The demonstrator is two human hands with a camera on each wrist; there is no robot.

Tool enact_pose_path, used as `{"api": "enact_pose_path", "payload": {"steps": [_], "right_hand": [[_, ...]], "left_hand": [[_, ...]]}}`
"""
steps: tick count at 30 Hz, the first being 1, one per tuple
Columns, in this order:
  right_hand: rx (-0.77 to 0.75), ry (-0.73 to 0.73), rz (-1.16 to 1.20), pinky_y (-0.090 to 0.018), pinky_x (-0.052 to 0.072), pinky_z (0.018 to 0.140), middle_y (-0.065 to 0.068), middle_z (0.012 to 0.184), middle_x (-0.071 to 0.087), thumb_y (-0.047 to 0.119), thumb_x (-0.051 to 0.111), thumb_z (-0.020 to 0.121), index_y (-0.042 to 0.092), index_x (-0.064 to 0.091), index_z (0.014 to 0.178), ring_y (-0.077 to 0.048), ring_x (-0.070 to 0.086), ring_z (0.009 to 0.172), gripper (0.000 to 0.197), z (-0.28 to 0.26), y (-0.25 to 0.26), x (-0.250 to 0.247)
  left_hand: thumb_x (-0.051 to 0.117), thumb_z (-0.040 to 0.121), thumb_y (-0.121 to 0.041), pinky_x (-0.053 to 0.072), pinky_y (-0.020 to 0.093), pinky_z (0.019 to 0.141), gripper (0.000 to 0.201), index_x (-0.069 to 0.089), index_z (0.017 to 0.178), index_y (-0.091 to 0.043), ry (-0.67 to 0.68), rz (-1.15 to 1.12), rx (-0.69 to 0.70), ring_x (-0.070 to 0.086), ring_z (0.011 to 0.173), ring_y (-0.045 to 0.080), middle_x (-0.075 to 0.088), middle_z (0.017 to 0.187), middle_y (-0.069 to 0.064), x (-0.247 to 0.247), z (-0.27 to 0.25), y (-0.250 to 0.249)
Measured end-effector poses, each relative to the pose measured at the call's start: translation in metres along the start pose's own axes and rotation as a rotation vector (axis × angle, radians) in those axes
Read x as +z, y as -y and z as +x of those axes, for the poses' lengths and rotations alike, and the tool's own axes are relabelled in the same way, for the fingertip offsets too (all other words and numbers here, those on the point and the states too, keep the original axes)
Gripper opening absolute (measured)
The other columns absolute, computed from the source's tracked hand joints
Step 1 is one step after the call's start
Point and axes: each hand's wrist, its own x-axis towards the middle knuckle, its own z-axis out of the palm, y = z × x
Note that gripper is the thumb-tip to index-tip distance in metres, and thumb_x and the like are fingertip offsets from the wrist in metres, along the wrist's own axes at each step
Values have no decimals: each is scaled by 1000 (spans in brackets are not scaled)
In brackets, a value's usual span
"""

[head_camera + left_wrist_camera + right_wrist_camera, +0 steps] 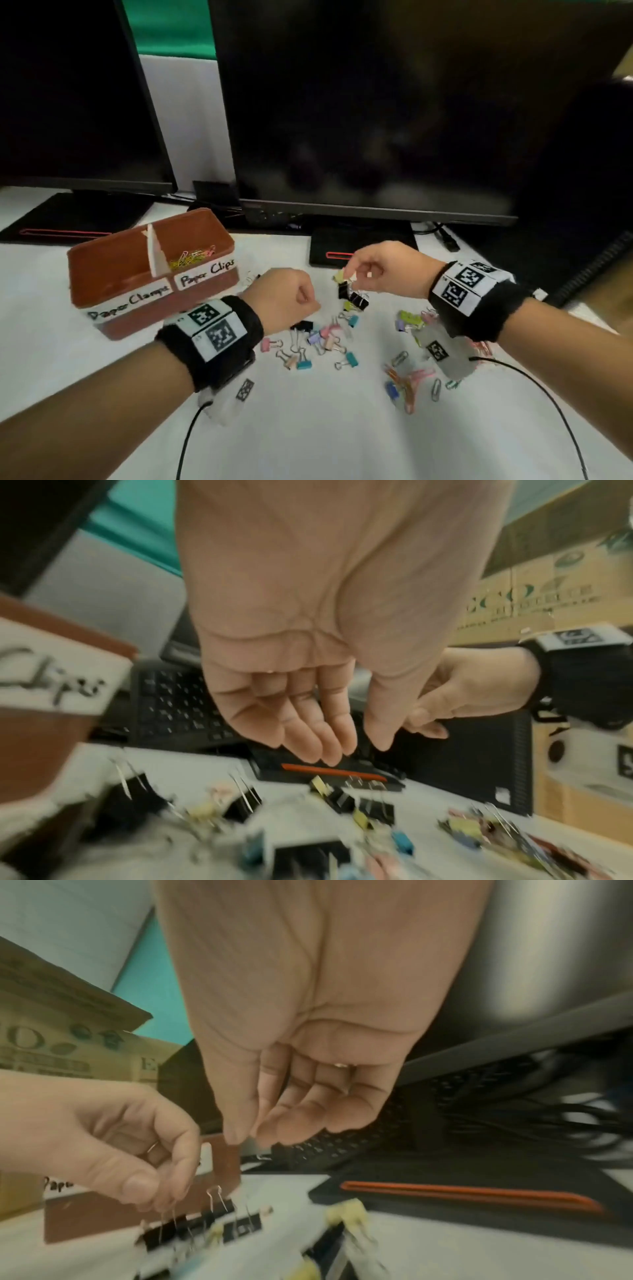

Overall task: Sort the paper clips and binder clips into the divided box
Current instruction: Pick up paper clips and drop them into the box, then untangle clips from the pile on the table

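Observation:
The brown divided box [113,246] stands at the left, labelled "Paper Clamps" and "Paper Clips". Several paper clips [191,257] lie in its right compartment; the left one looks empty. Coloured binder clips [322,339] are scattered on the white table, and loose paper clips [407,380] lie further right. My left hand [356,748] hangs loosely curled just above a black binder clip [240,802] and holds nothing. My right hand [250,1137] hovers over a yellow binder clip [339,277] and black binder clips [356,300], thumb and forefinger tips together. I see nothing between them.
Two dark monitors [376,120] stand behind the table, their black bases [363,246] close behind the clips. A keyboard [178,704] lies beyond the box. Cables [442,236] trail at the back right, and wrist-camera leads [534,383] cross the near table.

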Motion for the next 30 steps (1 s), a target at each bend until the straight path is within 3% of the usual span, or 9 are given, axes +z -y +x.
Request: {"api": "enact_pose_path", "payload": {"steps": [5, 8, 9, 11, 13, 16, 19, 22, 30], "right_hand": [[168, 210, -80, -13, 44, 66, 8, 79, 63, 28, 73, 77, 28, 68, 95, 0, 53, 63, 19, -60, -47, 11], [239, 283, -47, -27, 56, 70, 9, 75, 62, 24, 75, 73, 30, 65, 88, -15, 64, 69, 19, -84, -69, 17], [249, 298, -49, -25, 56, 72, 8, 76, 63, 22, 75, 73, 29, 65, 89, -19, 66, 72, 20, -88, -75, 19], [250, 293, -72, -10, 47, 73, 10, 76, 62, 19, 73, 74, 26, 65, 96, -10, 61, 68, 24, -96, -87, 19], [226, 262, -89, -11, 44, 73, 13, 75, 58, 15, 71, 75, 25, 65, 102, 1, 52, 63, 29, -99, -95, 20], [204, 222, -109, -14, 45, 69, 8, 84, 56, 12, 69, 77, 24, 64, 112, -9, 56, 71, 37, -98, -101, 21], [190, 203, -162, -25, 45, 92, -3, 108, 55, 16, 68, 79, 25, 58, 125, -18, 56, 100, 48, -95, -102, 21], [200, 172, -193, -26, 45, 90, -4, 119, 49, 22, 69, 81, 28, 49, 133, -20, 53, 109, 56, -94, -103, 19], [137, 132, -176, -29, 48, 84, 9, 94, 54, 33, 64, 82, 26, 65, 106, -12, 54, 94, 25, -84, -91, 24]], "left_hand": [[59, 86, -40, 51, 30, 79, 34, 70, 91, -8, 115, 171, -58, 65, 89, 20, 71, 92, 7, 45, 13, -37], [58, 85, -42, 52, 31, 81, 33, 66, 95, -11, 140, 294, -103, 63, 91, 20, 68, 95, 6, 60, 19, -49], [59, 85, -40, 52, 31, 83, 30, 64, 96, -13, 141, 318, -123, 62, 92, 20, 67, 96, 5, 62, 21, -49], [60, 86, -30, 52, 33, 88, 22, 63, 101, -13, 145, 348, -168, 62, 96, 21, 67, 101, 4, 66, 27, -54], [59, 88, -22, 51, 33, 92, 22, 63, 107, -12, 162, 379, -197, 62, 101, 22, 66, 108, 5, 67, 32, -58], [57, 89, -17, 49, 33, 97, 26, 61, 114, -10, 191, 434, -212, 61, 107, 23, 64, 115, 6, 66, 35, -62], [54, 91, -14, 49, 32, 98, 24, 61, 114, -9, 179, 458, -205, 61, 107, 23, 64, 116, 7, 67, 35, -64], [51, 93, -13, 49, 32, 98, 24, 61, 114, -9, 158, 464, -185, 62, 106, 22, 65, 115, 7, 67, 32, -65], [52, 92, -9, 48, 31, 97, 27, 57, 118, -14, 166, 421, -148, 59, 109, 20, 62, 117, 5, 63, 26, -62]]}}
